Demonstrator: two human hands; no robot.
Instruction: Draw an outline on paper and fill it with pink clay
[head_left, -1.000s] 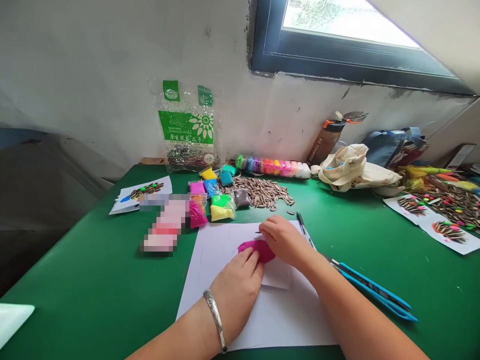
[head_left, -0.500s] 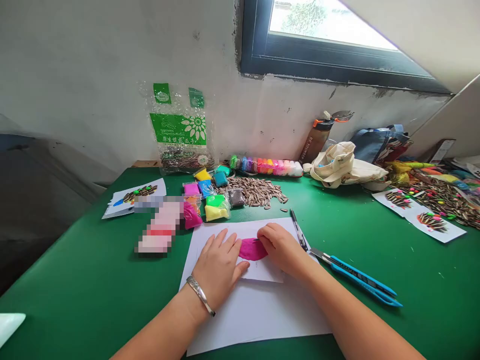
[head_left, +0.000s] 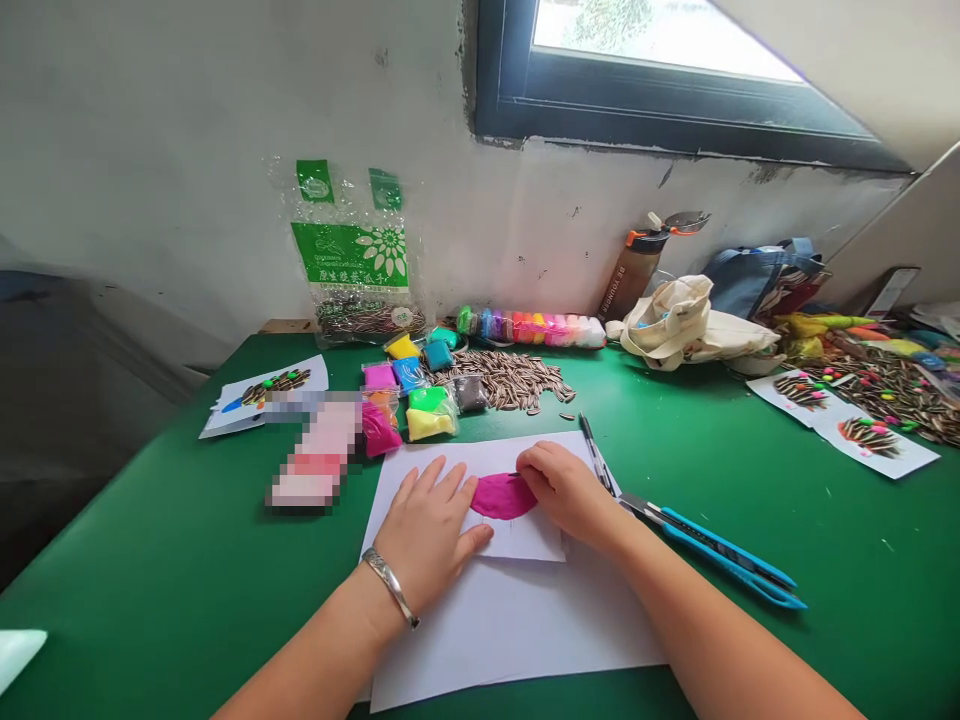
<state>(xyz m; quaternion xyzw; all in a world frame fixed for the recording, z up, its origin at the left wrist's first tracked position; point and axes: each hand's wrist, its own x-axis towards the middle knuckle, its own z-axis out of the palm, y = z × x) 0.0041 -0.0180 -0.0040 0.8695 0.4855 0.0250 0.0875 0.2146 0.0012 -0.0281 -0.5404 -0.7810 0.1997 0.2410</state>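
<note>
Clay (head_left: 501, 496) on green table (head_left: 150, 560), grey wall (head_left: 187, 150)

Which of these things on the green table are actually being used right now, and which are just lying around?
In use: left hand flat on the white paper; right hand touching the magenta clay.

Lying about: blue scissors, pen, sunflower seed pile, clay packets, seed bag, drink bottle, cloth bag.

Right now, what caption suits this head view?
Left hand rests on white paper sheet while right hand presses flat magenta clay piece on it.
</note>
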